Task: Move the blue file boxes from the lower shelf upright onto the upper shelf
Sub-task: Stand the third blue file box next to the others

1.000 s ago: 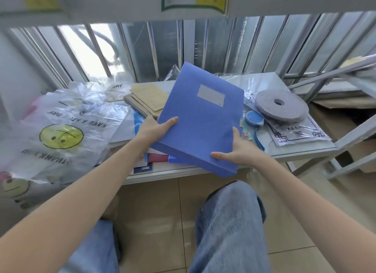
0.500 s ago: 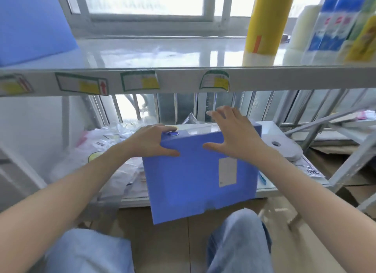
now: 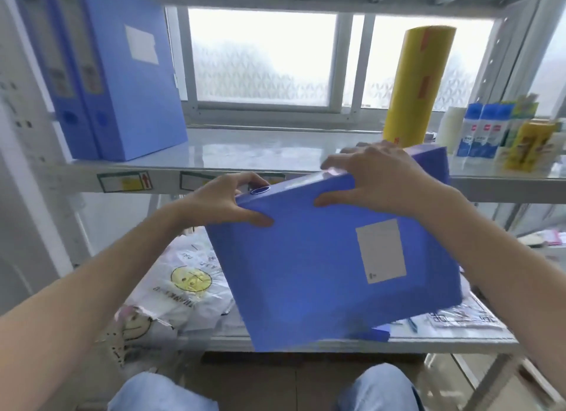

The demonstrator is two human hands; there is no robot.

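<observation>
1. Held in mid-air in front of the upper shelf [image 3: 245, 153] edge, tilted — blue file box [image 3: 321, 263].
2. Clamped on its top left corner: left hand [image 3: 220, 204], thumb on the front face.
3. Spread over the top edge, thumb in front: right hand [image 3: 376, 177].
4. Already upright at the shelf's left end — two blue file boxes [image 3: 122, 73].

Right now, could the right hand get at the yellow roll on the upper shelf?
Probably not freely. The right hand is clamped on the top edge of the blue file box, sharing it with the left hand. The yellow roll stands just behind, with open shelf in front; releasing comes first.
</observation>
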